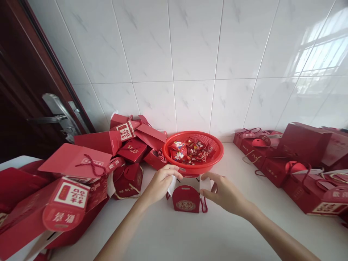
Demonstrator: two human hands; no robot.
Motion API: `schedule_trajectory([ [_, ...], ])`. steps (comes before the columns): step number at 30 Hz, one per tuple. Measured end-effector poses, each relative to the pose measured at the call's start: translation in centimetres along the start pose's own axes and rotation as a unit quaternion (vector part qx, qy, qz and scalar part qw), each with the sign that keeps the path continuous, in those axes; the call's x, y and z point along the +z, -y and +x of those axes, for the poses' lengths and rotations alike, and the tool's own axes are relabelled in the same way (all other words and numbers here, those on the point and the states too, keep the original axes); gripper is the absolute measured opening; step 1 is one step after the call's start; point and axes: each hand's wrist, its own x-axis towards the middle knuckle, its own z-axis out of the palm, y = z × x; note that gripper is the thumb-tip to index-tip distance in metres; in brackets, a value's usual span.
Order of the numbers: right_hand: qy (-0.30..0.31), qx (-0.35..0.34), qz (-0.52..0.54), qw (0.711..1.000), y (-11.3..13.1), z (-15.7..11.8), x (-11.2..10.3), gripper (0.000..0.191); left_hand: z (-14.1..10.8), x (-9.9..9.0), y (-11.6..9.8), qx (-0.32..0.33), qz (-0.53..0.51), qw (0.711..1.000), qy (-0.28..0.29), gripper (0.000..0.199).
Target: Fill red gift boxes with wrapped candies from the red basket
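Note:
A small red gift box [186, 199] with a gold emblem stands on the white tabletop, its top open and its white side flaps spread. Curved over the left flap is my left hand [161, 182], its fingers closed on the edge and its thumb mostly hidden. On the other side, my right hand [227, 194] pinches the right flap between thumb and fingers. Dark red cord loops hang at both sides of the box. Just behind it, a red plastic basket [194, 166] holds several wrapped candies [199, 150].
Many red boxes [73, 159] lie in a loose pile on the left, some unfolded. Along the right stand rows of red boxes [277, 172] with cords. A tiled wall [195, 54] closes the back. A dark door with a metal handle [58, 116] is at the left.

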Motion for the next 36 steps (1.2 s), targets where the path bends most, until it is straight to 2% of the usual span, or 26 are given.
schedule_trajectory([
  [2, 0.015, -0.041, 0.006, 0.999, 0.0, 0.0, -0.1, 0.027, -0.2, 0.0, -0.1, -0.011, 0.008, 1.0, 0.019, 0.041],
  [5, 0.038, -0.077, -0.011, 0.996, 0.1, 0.1, -0.3, 0.043, -0.6, 0.3, -0.4, -0.009, 0.035, 0.998, 0.042, 0.042],
  [10, 0.032, -0.119, 0.003, 0.992, -0.5, 0.4, 0.1, 0.062, -1.4, 0.9, -0.4, 0.008, 0.051, 0.998, 0.043, 0.049],
  [13, 0.053, -0.11, 0.038, 0.992, -0.9, 0.5, 0.1, 0.062, -1.9, 1.3, -0.2, 0.017, 0.048, 0.998, 0.023, 0.042],
  [17, 0.072, -0.1, 0.077, 0.989, -0.8, 1.3, -1.2, 0.046, -2.1, 1.7, -0.3, 0.014, 0.039, 0.999, 0.005, 0.044],
  [19, 0.054, -0.102, 0.121, 0.986, -0.5, 2.3, -2.5, 0.041, -1.9, 1.7, -0.7, 0.023, 0.036, 0.999, 0.002, 0.042],
  [22, -0.007, -0.113, 0.187, 0.976, -0.4, 4.7, -4.3, 0.04, -1.7, 1.6, -1.6, 0.037, 0.02, 0.999, 0.007, 0.033],
  [25, -0.074, -0.092, 0.195, 0.974, -1.3, 8.2, -5.2, 0.035, -1.3, 1.1, -2.4, 0.045, -0.007, 0.999, 0.011, 0.032],
  [28, -0.082, -0.031, 0.091, 0.992, -2.6, 12.0, -5.1, 0.03, -0.3, 0.0, -3.1, 0.058, -0.038, 0.997, -0.015, 0.037],
  [31, -0.033, -0.013, -0.033, 0.999, -3.6, 15.0, -4.2, 0.023, 2.1, -1.4, -3.3, 0.056, -0.057, 0.997, -0.018, 0.038],
  [34, 0.042, -0.027, -0.077, 0.996, -4.1, 16.6, -3.2, 0.024, 5.8, -2.0, -2.6, 0.038, -0.017, 0.998, 0.038, 0.035],
  [36, 0.073, -0.042, -0.101, 0.991, -4.4, 17.0, -2.6, 0.03, 8.6, -1.8, -1.9, 0.013, 0.062, 0.991, 0.114, 0.035],
])
